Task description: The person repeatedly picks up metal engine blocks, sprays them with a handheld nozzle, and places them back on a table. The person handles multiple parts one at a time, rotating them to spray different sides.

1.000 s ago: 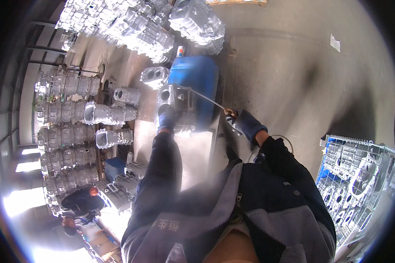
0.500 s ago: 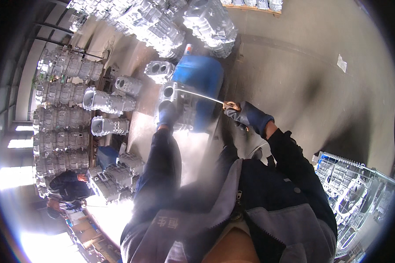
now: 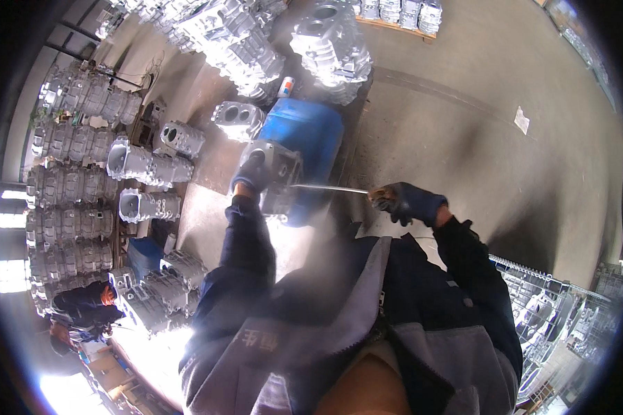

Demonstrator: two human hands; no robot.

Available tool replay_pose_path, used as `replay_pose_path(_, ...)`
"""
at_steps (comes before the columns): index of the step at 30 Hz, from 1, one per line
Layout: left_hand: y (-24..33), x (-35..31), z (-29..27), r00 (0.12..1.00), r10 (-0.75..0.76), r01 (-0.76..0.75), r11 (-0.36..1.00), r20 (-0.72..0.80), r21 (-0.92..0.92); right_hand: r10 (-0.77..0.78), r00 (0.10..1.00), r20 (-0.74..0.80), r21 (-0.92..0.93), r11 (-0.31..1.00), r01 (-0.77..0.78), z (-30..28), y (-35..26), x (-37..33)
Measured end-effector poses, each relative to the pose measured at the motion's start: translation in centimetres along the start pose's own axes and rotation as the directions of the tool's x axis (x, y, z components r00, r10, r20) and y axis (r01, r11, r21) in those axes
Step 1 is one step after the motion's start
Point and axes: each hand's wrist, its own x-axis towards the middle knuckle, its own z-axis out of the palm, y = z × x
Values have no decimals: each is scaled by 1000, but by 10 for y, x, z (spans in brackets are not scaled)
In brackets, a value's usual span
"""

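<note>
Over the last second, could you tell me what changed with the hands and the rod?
The right hand drew back to the person's right, away from the casting, so more of the thin rod shows between them. Nothing was let go: the right hand keeps its grip on the rod, and the left hand stays on the casting on the blue drum.

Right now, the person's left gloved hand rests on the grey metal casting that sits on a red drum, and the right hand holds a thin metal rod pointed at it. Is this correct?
Not quite: the drum is blue, not red, as the head view shows. The rest holds: the left gloved hand rests on the grey metal casting on that drum, and the right hand holds a thin metal rod pointed at it.
</note>
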Motion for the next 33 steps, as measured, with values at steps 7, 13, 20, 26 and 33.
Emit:
replay_pose_path(7,71,26,-36,873,206,-481,216,442,850,-198,971,-136,-104,977,185,6,-33,-28)
replay_pose_path(13,89,-54,46,717,-87,-513,-738,691,439,27,995,96,299,953,-54,8,-55,-59)
replay_pose_path(20,38,-68,124,581,-106,-306,-947,807,97,164,963,-212,371,925,-76,27,-5,-64)
replay_pose_path(26,-12,-66,140,613,-213,-429,-899,761,93,195,940,-279,482,876,-39,44,44,-46)
replay_pose_path(33,-14,-82,153,667,-288,-450,-891,687,64,152,858,-491,330,944,22,64,82,-19)
